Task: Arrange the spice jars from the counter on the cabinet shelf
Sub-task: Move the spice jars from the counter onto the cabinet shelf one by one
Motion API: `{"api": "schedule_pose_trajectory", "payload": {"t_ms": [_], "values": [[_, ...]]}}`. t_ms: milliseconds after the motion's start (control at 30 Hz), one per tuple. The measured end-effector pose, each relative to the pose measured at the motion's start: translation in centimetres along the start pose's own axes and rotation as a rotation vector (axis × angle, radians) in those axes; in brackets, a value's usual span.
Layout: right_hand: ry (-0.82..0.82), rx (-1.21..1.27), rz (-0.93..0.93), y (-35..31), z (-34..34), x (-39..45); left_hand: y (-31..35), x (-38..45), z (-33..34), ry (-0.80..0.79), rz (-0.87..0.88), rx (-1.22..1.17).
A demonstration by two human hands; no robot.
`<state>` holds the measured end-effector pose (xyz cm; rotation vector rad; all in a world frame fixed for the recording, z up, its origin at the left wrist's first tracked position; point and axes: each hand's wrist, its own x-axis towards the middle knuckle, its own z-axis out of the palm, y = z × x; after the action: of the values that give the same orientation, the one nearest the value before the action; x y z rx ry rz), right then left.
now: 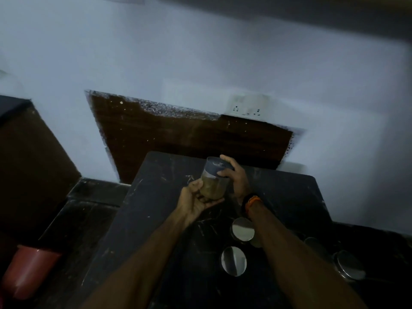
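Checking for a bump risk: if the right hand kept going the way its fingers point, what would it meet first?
The right hand grips the lid of the spice jar. Its fingers point up and away; probably the dark brown wall panel comes first, though depth is unclear.

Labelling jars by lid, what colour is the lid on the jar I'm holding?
Dark grey lid, seen in the dim head view.

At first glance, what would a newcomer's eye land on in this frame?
Mid-frame, both hands hold up a clear jar of brownish spice with a grey lid: the left hand cups its base, the right hand grips the lid. Below them, round shiny lids of more jars glint on the dark counter. A reddish container sits at lower left.
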<state>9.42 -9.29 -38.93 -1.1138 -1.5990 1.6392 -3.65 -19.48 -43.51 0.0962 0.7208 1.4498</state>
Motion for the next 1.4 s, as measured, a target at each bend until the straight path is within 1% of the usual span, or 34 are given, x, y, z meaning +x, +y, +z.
{"api": "schedule_pose_trajectory", "payload": {"t_ms": [67,133,233,300,467,567,700,800,933,1033,1133,1233,1400], "values": [[0.036,0.048,-0.039,-0.6,-0.4,0.0,-0.2,0.3,1.3,-0.022,0.057,0.01],[0.107,0.015,-0.08,-1.4,-0.6,0.0,-0.4,0.6,2.6,-0.026,0.117,0.047],[0.191,-0.02,-0.12,-2.9,-1.0,0.2,-0.5,0.8,4.6,0.03,0.201,0.094],[0.208,0.03,-0.151,-3.8,-1.4,0.6,-0.3,0.9,5.7,0.048,0.244,0.095],[0.164,0.397,-0.207,-6.7,-2.7,1.3,1.0,0.8,8.0,-0.006,0.342,0.13],[0.164,0.602,-0.228,-8.4,-3.1,1.6,2.4,0.7,9.3,-0.071,0.334,0.134],[0.094,0.7,-0.268,-10.1,-3.1,1.2,3.8,0.4,11.2,-0.21,0.257,0.122],[0.055,0.733,-0.294,-10.9,-3.3,1.1,4.4,0.3,12.2,-0.308,0.266,0.183],[0.058,0.71,-0.319,-12.8,-4.2,1.6,5.9,0.6,14.1,-0.359,0.361,0.285],[0.09,0.565,-0.326,-14.7,-4.8,2.0,7.0,1.0,15.4,-0.345,0.479,0.368],[0.071,0.472,-0.365,-16.8,-5.1,2.0,8.2,1.0,17.1,-0.342,0.565,0.496],[0.085,0.415,-0.395,-19.0,-5.7,1.9,9.4,1.0,18.9,-0.348,0.609,0.615],[0.173,0.27,-0.465,-23.0,-7.3,2.0,12.2,0.5,22.6,-0.336,0.659,0.751]]}}
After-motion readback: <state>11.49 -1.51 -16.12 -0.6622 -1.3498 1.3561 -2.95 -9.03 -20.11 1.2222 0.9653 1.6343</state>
